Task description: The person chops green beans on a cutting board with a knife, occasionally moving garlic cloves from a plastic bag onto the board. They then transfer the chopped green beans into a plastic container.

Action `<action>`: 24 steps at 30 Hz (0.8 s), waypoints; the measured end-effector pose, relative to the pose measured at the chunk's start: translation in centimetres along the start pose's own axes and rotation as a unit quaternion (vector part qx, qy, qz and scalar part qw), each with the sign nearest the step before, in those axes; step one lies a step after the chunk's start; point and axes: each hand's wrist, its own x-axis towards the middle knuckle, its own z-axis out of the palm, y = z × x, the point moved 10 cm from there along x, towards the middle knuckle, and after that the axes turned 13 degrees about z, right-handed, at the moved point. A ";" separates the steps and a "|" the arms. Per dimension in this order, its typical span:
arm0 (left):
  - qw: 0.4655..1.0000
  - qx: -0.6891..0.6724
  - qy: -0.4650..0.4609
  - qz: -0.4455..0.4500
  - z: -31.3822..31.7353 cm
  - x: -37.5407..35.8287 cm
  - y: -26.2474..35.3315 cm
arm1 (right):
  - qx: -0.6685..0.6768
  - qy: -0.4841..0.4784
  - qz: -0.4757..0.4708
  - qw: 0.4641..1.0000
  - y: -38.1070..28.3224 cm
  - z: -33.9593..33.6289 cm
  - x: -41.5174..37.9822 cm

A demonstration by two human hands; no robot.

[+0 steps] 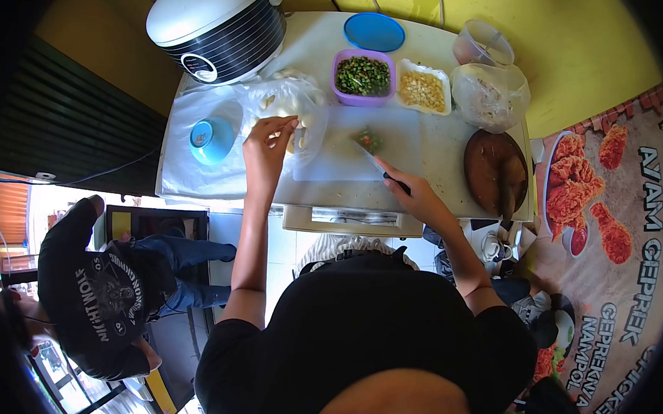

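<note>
My right hand (412,194) is wrapped round the black handle of a knife (370,157). Its blade points at a small heap of chopped green and red pieces (368,139) on a pale cutting board (396,165). Over the left side of the board, my left hand (269,141) has thumb and fingertips pinched together; what they hold, if anything, I cannot make out. Just beyond it lies a clear plastic bag (286,98) with several whitish rounded pieces in and around it. A light blue bowl (214,140) stands upside down left of this hand.
Behind the board are a purple tub (364,100) of chopped greens, a white tray (445,107) of pale pieces and a blue lid (374,32). A rice cooker (220,34) stands back left, a stone mortar (485,178) right. Another person (98,291) is at left.
</note>
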 end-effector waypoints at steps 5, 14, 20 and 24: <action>0.989 -0.115 -0.087 -0.017 5.7 -3.1 2.0 | 0.001 -0.003 0.008 1.000 -0.2 0.1 0.1; 0.993 -0.038 -0.108 -0.011 7.8 -3.8 0.5 | 0.021 0.018 -0.024 0.999 -0.3 0.3 -0.2; 0.993 -0.030 -0.111 -0.023 8.0 -4.1 -0.8 | 0.007 0.008 -0.010 1.000 -0.7 0.5 -0.5; 0.994 -0.033 -0.098 -0.019 8.2 -4.0 -0.5 | -0.007 -0.002 -0.020 1.000 -1.4 0.8 -0.7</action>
